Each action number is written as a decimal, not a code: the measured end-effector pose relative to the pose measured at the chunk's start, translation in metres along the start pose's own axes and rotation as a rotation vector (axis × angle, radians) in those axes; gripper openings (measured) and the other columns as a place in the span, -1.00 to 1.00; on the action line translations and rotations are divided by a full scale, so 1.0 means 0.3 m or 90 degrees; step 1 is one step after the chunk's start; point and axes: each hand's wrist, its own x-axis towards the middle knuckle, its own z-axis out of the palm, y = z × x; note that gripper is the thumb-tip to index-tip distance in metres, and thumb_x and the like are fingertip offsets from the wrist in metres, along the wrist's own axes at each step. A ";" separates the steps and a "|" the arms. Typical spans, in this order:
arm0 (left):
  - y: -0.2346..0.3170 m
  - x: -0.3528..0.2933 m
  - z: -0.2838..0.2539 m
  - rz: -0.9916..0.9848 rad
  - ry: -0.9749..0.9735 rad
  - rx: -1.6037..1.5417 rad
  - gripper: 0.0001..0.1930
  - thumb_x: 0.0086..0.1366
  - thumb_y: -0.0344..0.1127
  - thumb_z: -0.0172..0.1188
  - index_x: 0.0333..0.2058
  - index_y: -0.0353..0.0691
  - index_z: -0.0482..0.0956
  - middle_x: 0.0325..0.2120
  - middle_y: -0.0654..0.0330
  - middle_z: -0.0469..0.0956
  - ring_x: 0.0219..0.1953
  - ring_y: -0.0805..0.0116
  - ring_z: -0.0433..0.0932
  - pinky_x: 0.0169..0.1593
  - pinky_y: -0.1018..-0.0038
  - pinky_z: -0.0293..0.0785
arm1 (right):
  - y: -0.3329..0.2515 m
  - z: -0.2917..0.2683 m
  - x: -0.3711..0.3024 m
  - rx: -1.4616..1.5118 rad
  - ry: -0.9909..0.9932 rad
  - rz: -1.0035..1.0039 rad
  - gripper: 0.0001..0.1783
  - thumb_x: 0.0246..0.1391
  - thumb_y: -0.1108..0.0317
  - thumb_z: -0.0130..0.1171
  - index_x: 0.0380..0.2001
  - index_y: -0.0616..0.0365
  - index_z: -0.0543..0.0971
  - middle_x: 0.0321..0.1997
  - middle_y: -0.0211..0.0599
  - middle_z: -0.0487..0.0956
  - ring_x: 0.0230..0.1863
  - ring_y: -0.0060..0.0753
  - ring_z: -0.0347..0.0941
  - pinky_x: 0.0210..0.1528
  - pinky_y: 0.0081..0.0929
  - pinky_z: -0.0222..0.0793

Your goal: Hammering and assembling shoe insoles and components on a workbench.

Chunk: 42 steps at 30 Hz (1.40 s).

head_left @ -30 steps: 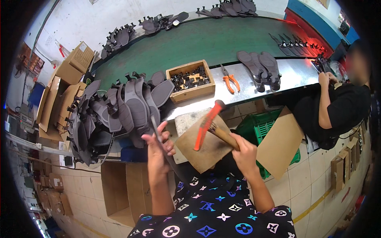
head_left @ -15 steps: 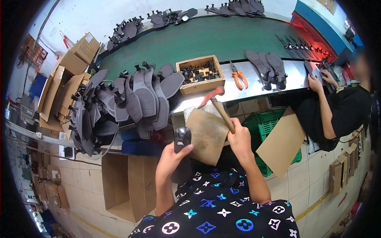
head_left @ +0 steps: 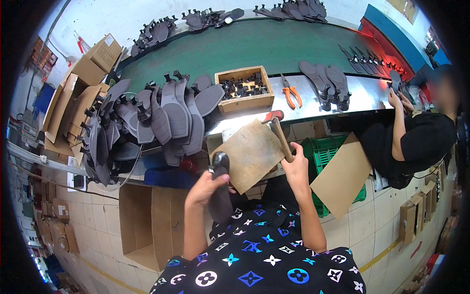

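Note:
My left hand [head_left: 201, 190] grips a dark grey shoe sole [head_left: 221, 201] with its thumb across it. A glossy black heel [head_left: 221, 159] sits at the sole's upper end, beside the left edge of a worn tan board [head_left: 254, 149]. In my right hand [head_left: 296, 171] is a hammer [head_left: 280, 137] with a wooden handle and a reddish head. The hammer head is over the far right part of the board, apart from the sole. My left fingers are partly hidden behind the sole.
Heeled soles [head_left: 171, 117] are heaped at the left of the bench. A wooden box [head_left: 245, 104] of black heel pieces and orange-handled pliers [head_left: 292, 95] lie beyond the board. A green crate [head_left: 323, 157] stands below the bench. A co-worker [head_left: 421, 137] handles a sole at right.
The hammer head has swung down and slightly right, away from the camera. My left hand has moved a little left and turned the sole, so more of its length shows.

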 end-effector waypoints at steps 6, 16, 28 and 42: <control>0.119 0.054 -0.006 0.019 0.111 0.075 -0.74 0.28 -0.22 0.34 -0.29 -0.30 0.52 -0.51 0.21 0.54 -0.57 0.39 0.59 -0.44 0.43 0.61 | 0.052 -0.117 -0.034 0.037 -0.039 -0.017 -0.16 -0.11 0.19 0.53 0.20 0.27 0.37 -0.51 -0.44 0.47 -0.50 -0.64 0.36 -0.43 -0.57 0.32; 0.109 0.005 0.172 0.375 0.269 0.267 -0.68 0.49 -0.13 0.04 0.01 -0.27 0.40 -0.24 0.16 0.52 -0.20 0.37 0.54 -0.08 0.43 0.48 | 0.198 -0.294 -0.304 0.380 -0.088 0.007 -0.80 0.18 0.35 0.26 -0.37 0.31 0.59 -0.62 -0.48 0.45 -0.63 -0.67 0.32 -0.56 -0.62 0.23; 0.308 0.560 0.187 0.695 0.289 0.907 -0.83 0.25 -0.43 0.18 -0.17 -0.23 0.56 -0.21 0.11 0.56 -0.07 0.07 0.51 -0.01 0.17 0.41 | 0.102 -0.297 -0.292 0.513 0.007 -0.053 -0.76 0.25 0.31 0.21 -0.40 0.30 0.56 -0.77 -0.55 0.33 -0.80 -0.74 0.20 -0.74 -0.65 0.04; 0.507 0.888 0.183 0.581 0.135 1.160 -0.87 0.09 -0.26 0.34 -0.48 -0.18 0.68 -0.40 0.16 0.63 -0.23 0.15 0.60 -0.15 0.30 0.42 | -0.100 -0.285 -0.109 0.370 0.050 -0.136 -0.75 0.30 0.30 0.14 -0.32 0.32 0.59 -0.70 -0.42 0.43 -0.79 -0.72 0.19 -0.76 -0.65 0.06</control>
